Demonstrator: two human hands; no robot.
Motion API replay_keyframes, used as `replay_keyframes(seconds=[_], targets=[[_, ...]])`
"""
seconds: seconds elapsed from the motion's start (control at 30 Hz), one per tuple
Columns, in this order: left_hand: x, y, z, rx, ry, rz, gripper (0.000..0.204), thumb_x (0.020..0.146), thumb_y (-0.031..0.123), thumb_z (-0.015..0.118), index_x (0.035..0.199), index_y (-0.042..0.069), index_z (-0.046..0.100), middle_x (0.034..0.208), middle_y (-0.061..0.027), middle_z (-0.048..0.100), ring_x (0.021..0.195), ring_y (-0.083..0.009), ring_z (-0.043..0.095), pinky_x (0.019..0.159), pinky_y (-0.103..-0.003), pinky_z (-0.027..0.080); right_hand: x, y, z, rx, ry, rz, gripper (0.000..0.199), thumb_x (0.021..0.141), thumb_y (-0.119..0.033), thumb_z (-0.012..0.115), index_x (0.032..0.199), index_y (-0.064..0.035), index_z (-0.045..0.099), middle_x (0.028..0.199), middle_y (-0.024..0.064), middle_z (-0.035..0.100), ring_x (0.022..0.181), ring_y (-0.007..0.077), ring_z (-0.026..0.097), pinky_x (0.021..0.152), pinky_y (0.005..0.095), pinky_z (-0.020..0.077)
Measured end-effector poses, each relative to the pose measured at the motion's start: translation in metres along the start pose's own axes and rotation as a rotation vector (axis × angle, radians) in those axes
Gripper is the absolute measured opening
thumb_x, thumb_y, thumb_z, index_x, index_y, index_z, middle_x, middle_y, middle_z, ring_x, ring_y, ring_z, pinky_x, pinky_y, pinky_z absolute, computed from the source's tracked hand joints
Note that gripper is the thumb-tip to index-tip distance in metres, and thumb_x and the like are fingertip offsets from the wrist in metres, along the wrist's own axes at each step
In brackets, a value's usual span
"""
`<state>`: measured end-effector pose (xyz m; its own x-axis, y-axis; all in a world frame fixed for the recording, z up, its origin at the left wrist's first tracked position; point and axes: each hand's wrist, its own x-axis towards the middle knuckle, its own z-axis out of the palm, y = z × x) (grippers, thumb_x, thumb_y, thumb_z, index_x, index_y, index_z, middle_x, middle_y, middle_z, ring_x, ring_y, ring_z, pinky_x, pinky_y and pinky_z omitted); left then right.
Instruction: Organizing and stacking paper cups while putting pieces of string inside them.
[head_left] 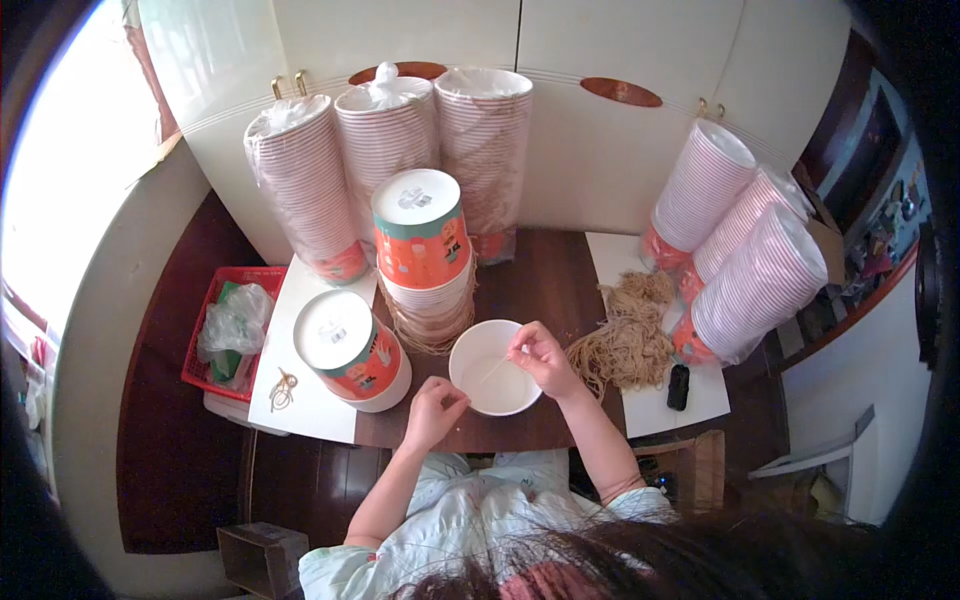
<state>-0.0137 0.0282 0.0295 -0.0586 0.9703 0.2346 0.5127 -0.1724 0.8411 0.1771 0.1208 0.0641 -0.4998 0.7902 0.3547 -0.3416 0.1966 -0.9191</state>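
Observation:
A white paper bucket (pixel 478 393) stands at the table's front edge, its mouth facing up. Over its right rim my right hand (pixel 540 357) pinches a thin pale string (pixel 492 372), which hangs across the opening. My left hand (pixel 435 412) is at the bucket's lower left rim with its fingers closed; what they hold, if anything, is too small to make out. A tangled heap of beige string (pixel 632 335) lies to the right. Left of the bucket, an upside-down orange and green paper bucket (pixel 362 358) sits over a white one.
Behind rises a stack of upturned buckets (pixel 422 262) with strings hanging round it. Tall plastic-wrapped bucket stacks (pixel 485 150) stand at the back and right (pixel 750 280). A black object (pixel 678 388), a small string bundle (pixel 284 390) and a red basket (pixel 190 355) are at the sides.

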Motion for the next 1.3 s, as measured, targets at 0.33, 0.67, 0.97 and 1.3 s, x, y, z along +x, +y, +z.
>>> replay_keyframes(seconds=[0.33,0.67,0.97,1.3], targets=[[-0.012,-0.015,0.011,-0.177,0.022,-0.111,0.008,0.070,0.008,0.067,0.076,0.003,0.063,0.079,-0.0064,0.055,0.071,-0.0158,0.055,0.062,-0.025,0.045,-0.001,0.000,-0.007,-0.562,0.139,0.064,0.010,0.075,-0.007,0.059,0.082,-0.0091,0.052,0.086,0.0033,0.053,0.081,0.0142,0.049,0.077,0.0272,0.0374],[-0.020,-0.029,0.027,-0.449,0.093,-0.166,0.010,0.079,0.008,0.060,0.085,0.001,0.062,0.071,-0.0016,0.059,0.059,-0.0053,0.053,0.051,-0.020,0.043,-0.017,0.037,0.025,-1.065,-0.285,-0.211,0.018,0.073,-0.020,0.060,0.088,-0.0107,0.060,0.086,0.0056,0.058,0.090,0.0215,0.052,0.087,0.0372,0.0331],[-0.021,-0.023,0.027,-0.398,0.099,-0.237,0.008,0.078,0.005,0.060,0.084,0.000,0.060,0.072,-0.0016,0.060,0.064,-0.0055,0.053,0.058,-0.019,0.044,-0.017,0.038,0.027,-1.049,-0.336,-0.135,0.010,0.074,-0.020,0.059,0.077,-0.0109,0.059,0.072,0.0030,0.058,0.078,0.0195,0.056,0.079,0.0346,0.0344],[-0.023,-0.025,0.033,-0.310,0.157,-0.229,0.006,0.078,0.005,0.057,0.081,0.000,0.058,0.066,-0.0017,0.058,0.058,-0.0053,0.052,0.055,-0.020,0.044,-0.017,0.031,0.027,-1.020,-0.295,-0.127,0.008,0.073,-0.016,0.058,0.074,-0.0092,0.056,0.073,0.0028,0.057,0.077,0.0198,0.056,0.077,0.0336,0.0352]])
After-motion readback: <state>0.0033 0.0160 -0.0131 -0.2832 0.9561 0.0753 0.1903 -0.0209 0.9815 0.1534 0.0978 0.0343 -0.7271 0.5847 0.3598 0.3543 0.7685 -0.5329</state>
